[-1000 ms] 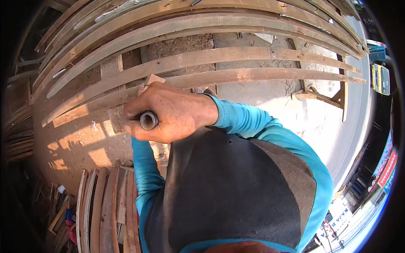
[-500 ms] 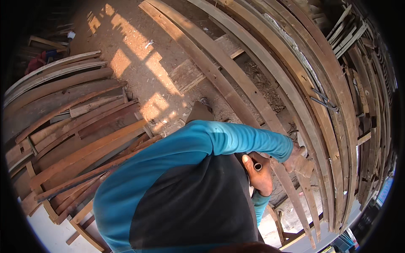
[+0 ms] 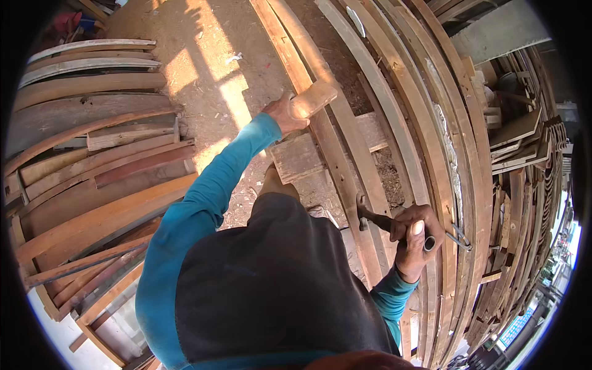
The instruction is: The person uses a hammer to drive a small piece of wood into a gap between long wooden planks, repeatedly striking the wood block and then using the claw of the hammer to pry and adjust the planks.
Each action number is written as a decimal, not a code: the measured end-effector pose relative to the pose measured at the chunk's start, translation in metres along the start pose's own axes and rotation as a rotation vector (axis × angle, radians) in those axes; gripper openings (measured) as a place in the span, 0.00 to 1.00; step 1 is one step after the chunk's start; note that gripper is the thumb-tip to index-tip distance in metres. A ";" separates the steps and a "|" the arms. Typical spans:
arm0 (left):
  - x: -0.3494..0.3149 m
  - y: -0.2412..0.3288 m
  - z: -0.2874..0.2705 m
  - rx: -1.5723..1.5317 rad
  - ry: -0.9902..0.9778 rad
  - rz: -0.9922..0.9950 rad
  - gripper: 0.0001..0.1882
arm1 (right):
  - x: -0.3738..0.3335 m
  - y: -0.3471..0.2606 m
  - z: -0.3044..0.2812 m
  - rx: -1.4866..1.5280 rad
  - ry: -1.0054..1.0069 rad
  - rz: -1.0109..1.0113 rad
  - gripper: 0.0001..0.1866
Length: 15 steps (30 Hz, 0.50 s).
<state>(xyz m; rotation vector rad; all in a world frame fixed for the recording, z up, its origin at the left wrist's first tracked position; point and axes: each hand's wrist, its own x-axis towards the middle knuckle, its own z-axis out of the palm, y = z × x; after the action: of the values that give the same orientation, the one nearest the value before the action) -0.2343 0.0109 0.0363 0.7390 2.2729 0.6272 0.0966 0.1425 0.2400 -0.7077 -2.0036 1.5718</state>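
Note:
My left hand, arm stretched forward, is closed around the near end of a short wooden block. The block lies against a long narrow plank, its far end reaching over the neighbouring board. At the right, my right hand grips a hammer by its handle; the hollow round end of the handle pokes out beside my thumb. The dark metal hammer head is over the same long plank, and I cannot tell whether it touches the wood.
Several long boards run side by side on the right, with a bent metal rod on them. A wide crosswise board lies beneath the planks. Stacked timber fills the left. Wood chips litter the dirt floor.
My left hand has swung from the right to farther forward and left, carrying the wooden block. The hammer head has come into sight in front of my right hand. The whole view has shifted.

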 end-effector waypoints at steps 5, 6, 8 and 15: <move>0.125 -0.089 -0.122 0.025 0.142 -0.021 0.39 | 0.245 -0.025 0.173 0.145 -0.095 -0.201 0.26; 0.160 -0.105 -0.143 0.072 0.171 0.007 0.34 | 0.299 -0.036 0.218 0.154 -0.058 -0.150 0.26; 0.209 -0.145 -0.163 0.022 0.199 0.062 0.28 | 0.400 -0.034 0.291 0.267 -0.101 -0.046 0.26; 0.296 -0.204 -0.193 0.104 0.141 0.238 0.35 | 0.653 0.004 0.494 0.105 -0.154 0.229 0.23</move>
<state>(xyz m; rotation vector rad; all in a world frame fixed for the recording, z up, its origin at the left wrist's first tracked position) -0.6228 0.0101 -0.0867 1.0567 2.3800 0.6936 -0.7155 0.2234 0.1714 -0.8205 -1.9872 1.9013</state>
